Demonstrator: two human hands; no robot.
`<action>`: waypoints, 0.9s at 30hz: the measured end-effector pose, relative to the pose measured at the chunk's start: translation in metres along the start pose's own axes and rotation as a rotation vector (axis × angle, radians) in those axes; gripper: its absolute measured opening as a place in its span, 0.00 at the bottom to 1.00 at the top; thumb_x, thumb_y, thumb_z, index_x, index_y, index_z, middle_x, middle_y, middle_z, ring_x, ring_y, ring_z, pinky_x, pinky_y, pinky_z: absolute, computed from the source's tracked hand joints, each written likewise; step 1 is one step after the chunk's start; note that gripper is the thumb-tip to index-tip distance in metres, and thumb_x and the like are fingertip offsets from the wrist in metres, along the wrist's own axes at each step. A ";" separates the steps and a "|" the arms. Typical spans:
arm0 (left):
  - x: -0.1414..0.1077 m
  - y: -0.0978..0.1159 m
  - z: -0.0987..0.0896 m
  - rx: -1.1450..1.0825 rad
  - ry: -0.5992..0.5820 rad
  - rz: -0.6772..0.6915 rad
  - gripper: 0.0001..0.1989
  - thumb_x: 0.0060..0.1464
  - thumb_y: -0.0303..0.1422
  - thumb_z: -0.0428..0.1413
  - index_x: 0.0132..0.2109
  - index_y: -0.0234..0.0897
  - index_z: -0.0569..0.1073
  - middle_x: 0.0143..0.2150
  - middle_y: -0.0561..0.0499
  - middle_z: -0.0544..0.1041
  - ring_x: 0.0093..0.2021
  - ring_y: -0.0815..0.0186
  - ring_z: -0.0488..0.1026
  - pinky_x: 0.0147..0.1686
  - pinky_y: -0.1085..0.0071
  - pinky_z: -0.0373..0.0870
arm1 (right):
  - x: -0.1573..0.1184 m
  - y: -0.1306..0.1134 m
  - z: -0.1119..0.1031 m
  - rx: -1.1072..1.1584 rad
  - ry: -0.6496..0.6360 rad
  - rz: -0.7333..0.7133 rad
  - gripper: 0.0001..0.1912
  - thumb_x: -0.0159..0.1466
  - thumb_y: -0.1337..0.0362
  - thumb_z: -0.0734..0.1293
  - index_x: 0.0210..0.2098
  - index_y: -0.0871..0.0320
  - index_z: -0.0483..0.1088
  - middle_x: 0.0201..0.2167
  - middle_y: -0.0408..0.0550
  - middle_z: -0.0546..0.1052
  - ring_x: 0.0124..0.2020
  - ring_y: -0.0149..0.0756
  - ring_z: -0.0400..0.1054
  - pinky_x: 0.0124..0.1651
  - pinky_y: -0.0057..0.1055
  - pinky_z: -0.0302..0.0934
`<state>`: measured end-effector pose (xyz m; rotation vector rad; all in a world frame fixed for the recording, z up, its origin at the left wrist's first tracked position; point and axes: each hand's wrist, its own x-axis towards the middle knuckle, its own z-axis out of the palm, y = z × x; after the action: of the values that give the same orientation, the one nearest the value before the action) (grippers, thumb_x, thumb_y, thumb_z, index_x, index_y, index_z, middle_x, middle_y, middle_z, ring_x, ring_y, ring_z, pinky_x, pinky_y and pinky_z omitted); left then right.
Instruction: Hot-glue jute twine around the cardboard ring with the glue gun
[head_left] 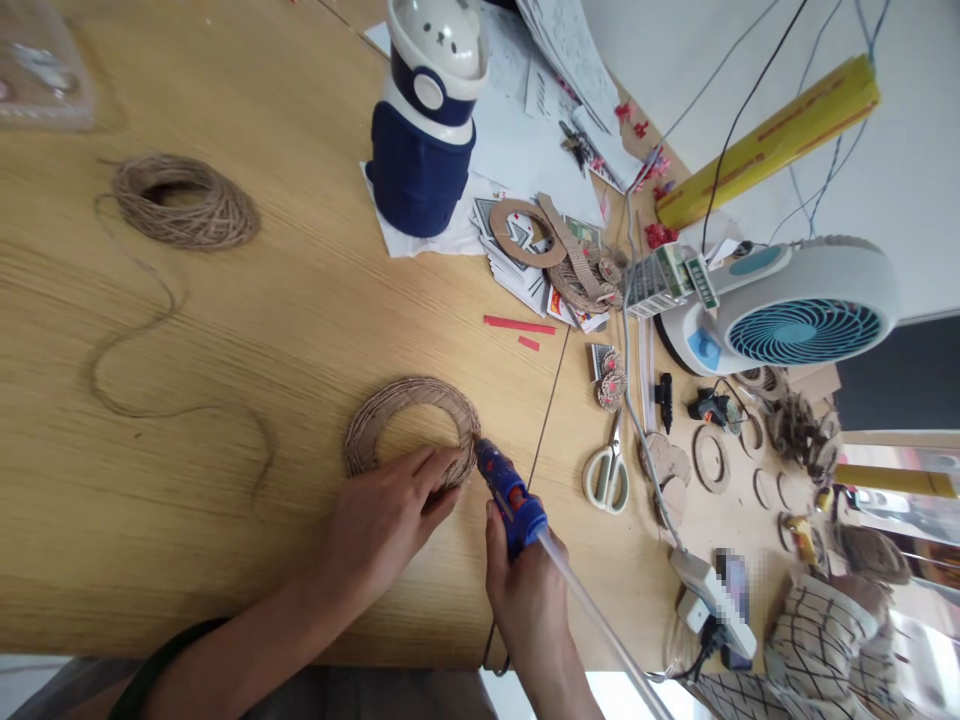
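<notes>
A flat cardboard ring [375, 415] with twine along its outer edge lies on the wooden table. My left hand [394, 505] is closed on the ring's lower right part, fingers bent over the rim. My right hand [525, 580] is wrapped round a blue glue gun [514, 495], whose tip is at the ring's right edge; whether it touches is too small to tell. A clear glue stick [592, 605] sticks out of the gun's back. At the upper left sits a coil of twine [184, 205], its loose strand [112, 400] curving over the table.
A navy bottle [422, 150] stands beyond the ring. Scissors [607, 475], red strips [519, 325], cardboard pieces [664, 460] and a power strip [712, 595] lie to the right. A fan [795, 310] stands at the back right; a person's checked sleeve [817, 630] shows at far right.
</notes>
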<state>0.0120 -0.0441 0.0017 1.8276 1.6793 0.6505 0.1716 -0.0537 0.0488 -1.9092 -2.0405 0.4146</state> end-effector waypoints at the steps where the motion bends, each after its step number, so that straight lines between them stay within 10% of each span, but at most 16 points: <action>1: 0.000 0.001 -0.001 -0.006 -0.003 -0.008 0.12 0.66 0.38 0.52 0.54 0.43 0.72 0.39 0.53 0.79 0.35 0.64 0.77 0.32 0.69 0.68 | -0.005 -0.001 -0.002 0.002 -0.004 0.004 0.20 0.72 0.53 0.58 0.35 0.60 0.73 0.22 0.52 0.79 0.19 0.42 0.75 0.19 0.29 0.63; 27: 0.001 -0.002 0.001 -0.005 0.026 0.024 0.11 0.64 0.35 0.55 0.53 0.43 0.71 0.38 0.56 0.78 0.34 0.69 0.76 0.32 0.72 0.65 | 0.002 0.000 0.007 -0.016 -0.006 0.002 0.19 0.71 0.53 0.58 0.35 0.60 0.73 0.22 0.51 0.78 0.20 0.42 0.74 0.22 0.30 0.63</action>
<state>0.0110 -0.0435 -0.0004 1.8459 1.6729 0.6911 0.1687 -0.0514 0.0420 -1.9221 -2.0514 0.4061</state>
